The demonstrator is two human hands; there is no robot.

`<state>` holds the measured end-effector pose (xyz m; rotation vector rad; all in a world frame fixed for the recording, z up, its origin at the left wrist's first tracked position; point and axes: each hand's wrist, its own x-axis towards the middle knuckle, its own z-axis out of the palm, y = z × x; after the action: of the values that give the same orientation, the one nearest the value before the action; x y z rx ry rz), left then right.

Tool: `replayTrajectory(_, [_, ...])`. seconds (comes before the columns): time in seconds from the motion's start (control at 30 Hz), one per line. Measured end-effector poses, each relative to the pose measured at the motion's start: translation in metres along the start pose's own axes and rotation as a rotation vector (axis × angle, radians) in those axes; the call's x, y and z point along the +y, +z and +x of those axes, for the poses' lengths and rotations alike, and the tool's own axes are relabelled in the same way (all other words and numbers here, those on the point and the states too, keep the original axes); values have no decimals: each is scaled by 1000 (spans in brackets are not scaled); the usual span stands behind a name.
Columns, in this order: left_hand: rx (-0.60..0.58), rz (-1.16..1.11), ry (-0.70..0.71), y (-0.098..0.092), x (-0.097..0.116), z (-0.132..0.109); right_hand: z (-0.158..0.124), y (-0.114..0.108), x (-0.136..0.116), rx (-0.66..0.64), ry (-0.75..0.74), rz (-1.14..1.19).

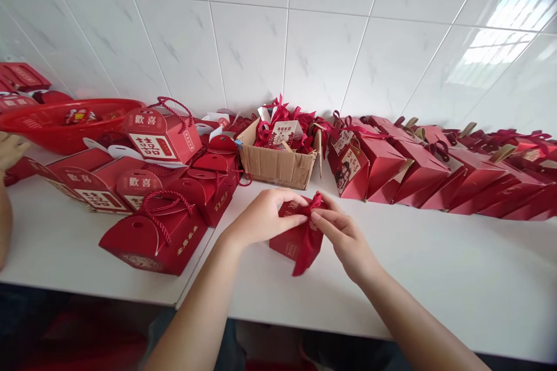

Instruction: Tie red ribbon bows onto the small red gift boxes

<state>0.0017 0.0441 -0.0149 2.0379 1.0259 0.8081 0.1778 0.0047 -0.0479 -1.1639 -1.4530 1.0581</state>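
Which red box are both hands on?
The box in front of the cardboard carton: left hand and right hand hold its ribbon; the others stand grouped either side.

Toward the front edge of the smooth, faintly shiny worktop, we had a small box of smooth card under a satiny cloth ribbon, by the back edge a carton of dull, creased cardboard, toward the back left corner a glossy plastic basin, and behind, glazed tiles.

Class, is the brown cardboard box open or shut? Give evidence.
Open: the cardboard box has red ribbons and a printed card showing at its top.
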Motion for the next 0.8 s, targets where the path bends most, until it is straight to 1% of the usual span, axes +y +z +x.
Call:
replayTrajectory(0.07, [1,-45,1,1,-1,-2,-1,-3,-2,-49,24,-55])
replayTrajectory(0.13, [31,-96,13,4,-4,-4,-1,-7,-3,-93,41,-88])
replayTrajectory(0.2, [63,-122,25,8,-6,-5,0,-11,-5,-95,44,-118])
replayTrajectory(0.27, [84,-128,28,10,-9,-6,1,-14,-6,-55,23,-180])
replayTrajectory(0.33, [91,-134,31,10,-10,-5,3,-15,-6,13,-35,-265])
replayTrajectory(0.4, [101,-146,29,9,-10,-5,4,-16,-5,65,-131,-346])
replayTrajectory(0.47, [104,-150,23,7,-10,-6,6,-17,-3,95,-228,-432])
replayTrajectory(0.53, [101,-141,18,6,-10,-7,7,-18,-3,98,-301,-508])
replayTrajectory(0.6, [101,-123,14,6,-10,-8,7,-21,-4,78,-331,-525])
replayTrajectory(0.67, [102,-107,5,6,-11,-9,7,-25,-6,19,-320,-467])
replayTrajectory(0.77, [95,-98,-2,6,-12,-10,8,-35,-7,-113,-223,-375])
replayTrajectory(0.8, [89,-96,0,6,-11,-10,9,-38,-8,-139,-180,-367])
